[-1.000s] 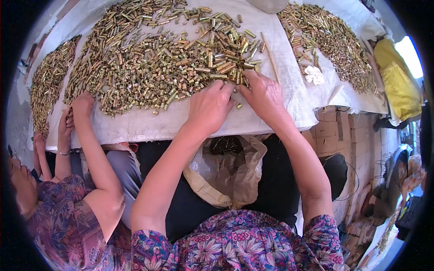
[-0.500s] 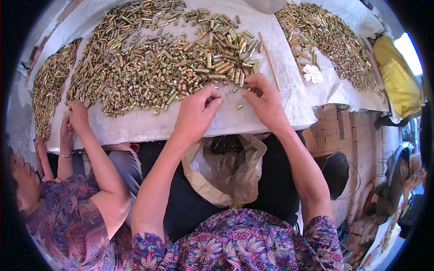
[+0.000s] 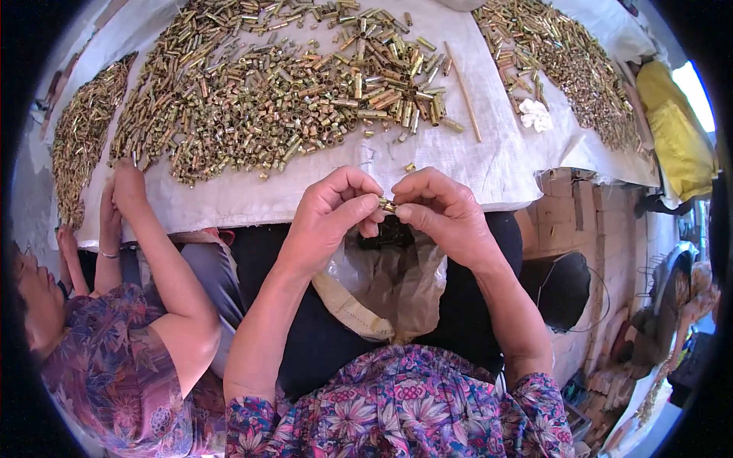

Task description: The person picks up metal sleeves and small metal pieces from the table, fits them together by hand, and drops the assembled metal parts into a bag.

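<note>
My left hand [image 3: 330,219] and my right hand [image 3: 449,216] meet above the near edge of the cloth-covered table. Both pinch a small brass-coloured metal sleeve [image 3: 389,206] end to end between thumbs and fingertips; whether it is one piece or two joined, I cannot make out. Below them, an open sack [image 3: 353,308] rests on my lap, with dark-looking metal pieces [image 3: 385,234] inside, partly hidden by my hands. Beyond my fingers spreads a large pile of brass-coloured sleeves and longer tubes [image 3: 259,107]. One loose short sleeve [image 3: 410,167] lies just past my right hand.
A thin wooden stick [image 3: 463,91] lies right of the pile, near a crumpled white wad [image 3: 534,115]. More metal pieces are heaped at far right [image 3: 569,69] and far left [image 3: 88,130]. A co-worker's hands [image 3: 126,187] work at the table's left edge. Yellow cloth [image 3: 676,126] hangs at right.
Both hands have drawn back from the pile toward me and come together, now with a metal sleeve pinched between them. A long tube now lies slanted at the pile's right edge.
</note>
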